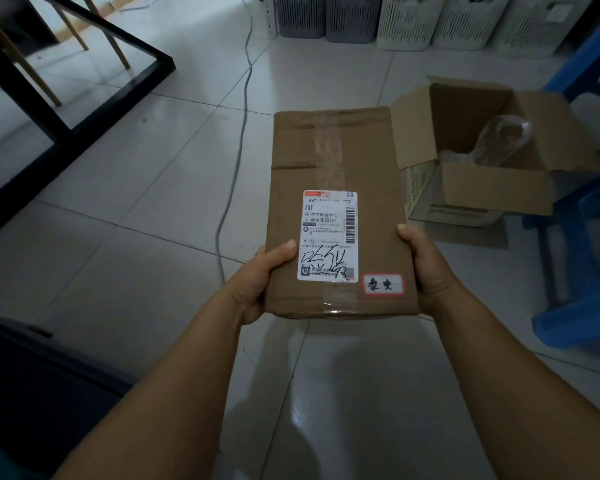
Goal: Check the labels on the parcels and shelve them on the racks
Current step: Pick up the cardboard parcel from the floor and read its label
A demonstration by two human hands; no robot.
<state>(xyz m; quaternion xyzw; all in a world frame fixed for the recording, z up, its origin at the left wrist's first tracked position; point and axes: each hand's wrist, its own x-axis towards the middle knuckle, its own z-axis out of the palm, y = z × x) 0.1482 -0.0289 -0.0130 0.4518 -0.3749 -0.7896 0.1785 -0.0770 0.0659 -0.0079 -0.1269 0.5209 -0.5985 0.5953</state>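
A flat brown cardboard parcel (340, 161), taped along its middle, is held level above the tiled floor. My left hand (260, 282) grips its near left edge with the thumb on top. My right hand (426, 268) grips the near right edge the same way. A white shipping label (328, 237) with barcodes and black handwriting faces up near my hands. Beside it, at the near right corner, sits a small white sticker (382, 284) with a red border and handwritten characters.
An open cardboard box (492, 188) with clear plastic inside stands on the floor to the right. Blue plastic furniture (582, 306) fills the right edge. A black table frame (84, 95) is at left, a grey cable (236, 161) crosses the floor, and slotted bins (406, 22) line the back.
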